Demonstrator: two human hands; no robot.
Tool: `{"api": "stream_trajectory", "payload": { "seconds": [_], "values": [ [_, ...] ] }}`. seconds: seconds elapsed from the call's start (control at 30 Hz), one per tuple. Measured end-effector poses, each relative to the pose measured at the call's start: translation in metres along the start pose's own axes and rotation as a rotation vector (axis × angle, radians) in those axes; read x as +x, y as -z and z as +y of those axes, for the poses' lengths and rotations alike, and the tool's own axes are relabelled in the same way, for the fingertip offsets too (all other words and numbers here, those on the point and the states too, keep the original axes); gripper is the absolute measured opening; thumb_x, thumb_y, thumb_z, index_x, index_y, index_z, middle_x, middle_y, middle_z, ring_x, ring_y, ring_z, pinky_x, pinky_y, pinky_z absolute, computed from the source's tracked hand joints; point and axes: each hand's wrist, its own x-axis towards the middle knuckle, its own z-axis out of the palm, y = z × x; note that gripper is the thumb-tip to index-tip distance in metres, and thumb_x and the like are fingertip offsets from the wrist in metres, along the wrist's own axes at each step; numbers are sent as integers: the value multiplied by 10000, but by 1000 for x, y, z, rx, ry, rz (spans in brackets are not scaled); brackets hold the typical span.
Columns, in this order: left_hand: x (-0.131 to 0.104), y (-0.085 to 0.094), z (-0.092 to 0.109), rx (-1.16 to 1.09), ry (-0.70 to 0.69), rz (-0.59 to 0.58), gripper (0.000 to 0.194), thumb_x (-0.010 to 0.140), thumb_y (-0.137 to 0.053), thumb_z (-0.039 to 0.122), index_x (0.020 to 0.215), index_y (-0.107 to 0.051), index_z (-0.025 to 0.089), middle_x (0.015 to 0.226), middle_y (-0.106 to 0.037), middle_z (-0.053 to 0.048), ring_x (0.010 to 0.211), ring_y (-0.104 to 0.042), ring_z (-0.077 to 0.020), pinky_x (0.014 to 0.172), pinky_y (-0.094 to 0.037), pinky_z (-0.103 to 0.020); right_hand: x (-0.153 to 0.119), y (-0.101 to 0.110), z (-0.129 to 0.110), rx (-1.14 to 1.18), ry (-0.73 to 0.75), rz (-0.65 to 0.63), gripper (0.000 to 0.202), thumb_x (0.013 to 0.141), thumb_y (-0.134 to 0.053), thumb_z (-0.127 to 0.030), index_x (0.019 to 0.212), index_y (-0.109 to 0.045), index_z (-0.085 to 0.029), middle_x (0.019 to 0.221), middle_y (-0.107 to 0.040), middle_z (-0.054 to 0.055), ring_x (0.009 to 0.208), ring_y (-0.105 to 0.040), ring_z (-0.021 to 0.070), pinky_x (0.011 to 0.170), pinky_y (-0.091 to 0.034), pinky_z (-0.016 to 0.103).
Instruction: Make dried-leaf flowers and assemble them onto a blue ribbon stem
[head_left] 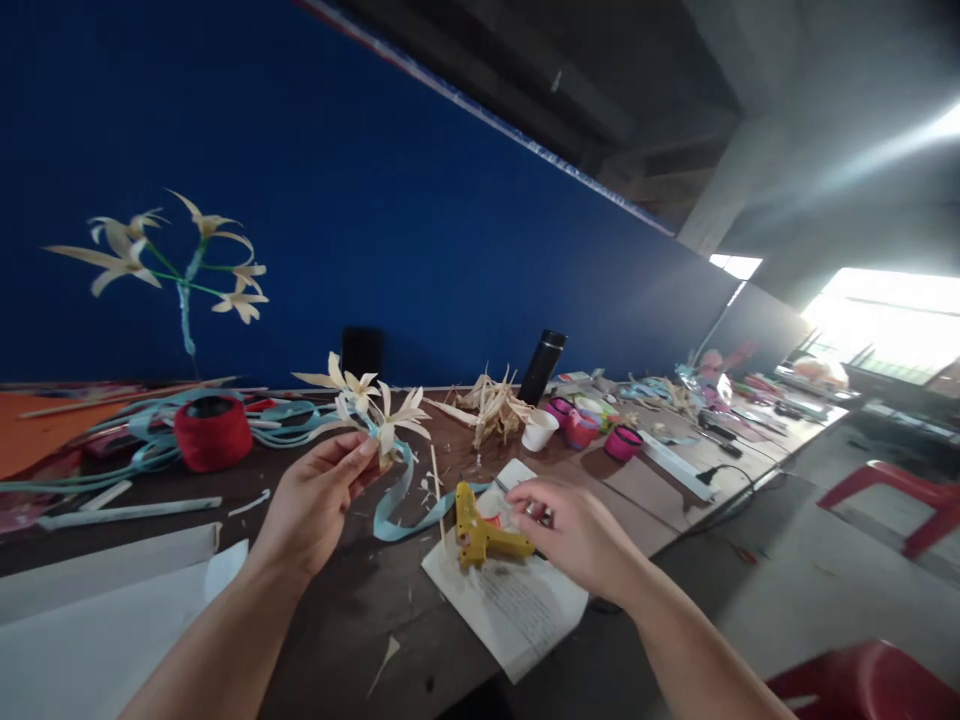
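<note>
My left hand [315, 495] pinches a cluster of cream artificial flowers [394, 415] at its base, above the table. A light blue ribbon [405, 525] hangs from the flowers and trails across the tabletop toward the glue gun. My right hand [566, 525] is closed, its fingers curled just above and beside a yellow glue gun [472, 530]. A small shiny thing shows between those fingers, too blurred to name. Beneath the glue gun lies a printed paper booklet [525, 605]. A thin stick [438, 485] lies upright in view beside the glue gun.
A finished-looking flower stem [186, 300] stands at left against the blue partition [420, 200]. Nearby sits a red roll [213, 433]. Behind are dried husks [491, 410], a black bottle [543, 368] and a white cup [539, 430]. Red stools [892, 500] stand at right.
</note>
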Motion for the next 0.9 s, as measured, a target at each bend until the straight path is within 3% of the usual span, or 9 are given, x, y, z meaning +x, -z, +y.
{"api": "stream_trajectory", "payload": {
  "seconds": [0.13,0.27,0.43,0.6,0.7,0.8,0.9],
  "values": [
    [-1,-2,0,30,14,25,275,554,-811,283,746,-669,147,701,-680,13,652,-633,-117,665,-512,-228,-1,-26,17,-459,41,-191,456,690,-594,-169,1137,-568,-256,1068,-599,74,1006,-515,268,835,-351,374],
    [-3,-3,0,46,25,22,286,562,-806,288,767,-675,138,700,-686,-2,637,-630,-122,644,-506,-237,-1,-50,27,-570,93,-229,534,646,-558,-97,1167,-513,-202,1066,-547,120,991,-500,296,832,-331,395],
    [-3,-2,-1,26,18,16,269,575,-800,289,756,-671,138,690,-684,0,631,-628,-112,645,-491,-224,5,-65,36,-521,79,-266,518,592,-538,-46,1088,-525,-192,1031,-507,106,880,-544,262,758,-361,350],
    [-2,-2,-1,33,7,2,236,629,-770,291,785,-669,144,698,-673,3,641,-618,-111,671,-485,-239,7,-64,37,-357,76,-125,379,584,-507,-37,928,-524,-195,1003,-469,80,876,-542,225,729,-396,301],
    [-2,-2,-1,32,2,-4,221,634,-764,290,767,-669,141,686,-666,2,627,-604,-107,659,-473,-231,1,-50,25,-223,81,-16,278,653,-496,-57,885,-500,-211,946,-478,56,786,-545,187,700,-411,281],
    [-3,-2,-3,55,-11,-26,221,651,-749,304,770,-672,134,677,-659,-5,613,-590,-106,648,-465,-227,-6,-34,5,-35,188,74,134,779,-456,-124,861,-481,-226,934,-508,58,795,-546,180,701,-428,268],
    [-4,-3,-4,63,-10,-45,216,655,-744,308,755,-673,131,668,-653,-6,609,-583,-103,655,-466,-227,-9,-27,-13,92,303,130,69,817,-457,-193,869,-486,-229,874,-548,55,732,-557,173,644,-444,251]
  ]
}}
